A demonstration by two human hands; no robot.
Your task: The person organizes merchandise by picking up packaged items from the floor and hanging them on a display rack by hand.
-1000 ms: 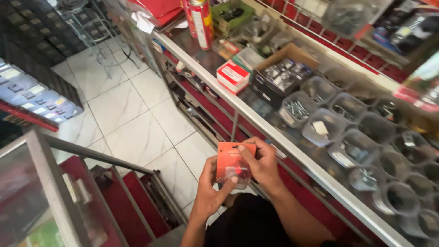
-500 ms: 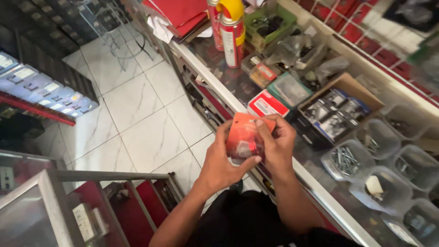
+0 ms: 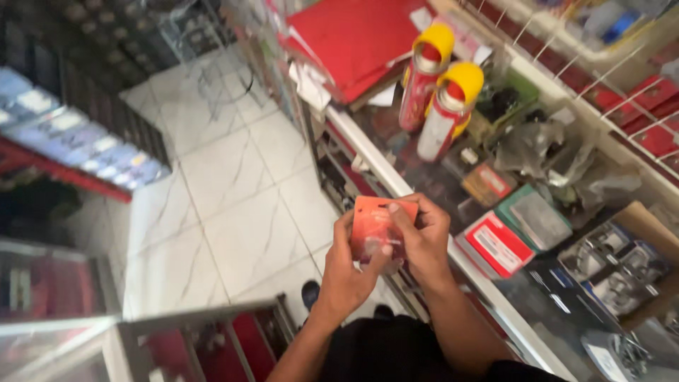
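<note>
An orange blister pack [image 3: 373, 223] with a clear bubble is held upright in both hands, just in front of the glass counter's white edge [image 3: 382, 170]. My left hand [image 3: 346, 272] grips its left side and bottom, thumb across the bubble. From the right, my right hand [image 3: 424, 237] holds its top and side, fingers curled over the upper edge. What sits inside the bubble is too blurred to tell.
On the glass counter stand two red spray cans with yellow caps [image 3: 442, 106], a red folder [image 3: 353, 39], small red and green boxes [image 3: 498, 244] and a box of metal parts [image 3: 608, 265]. White tiled floor [image 3: 233, 212] lies left; a glass showcase [image 3: 205, 339] is below.
The view has swung left along the counter, so the trays of parts have slid off to the right. Both hands keep hold of the orange pack and have turned it slightly.
</note>
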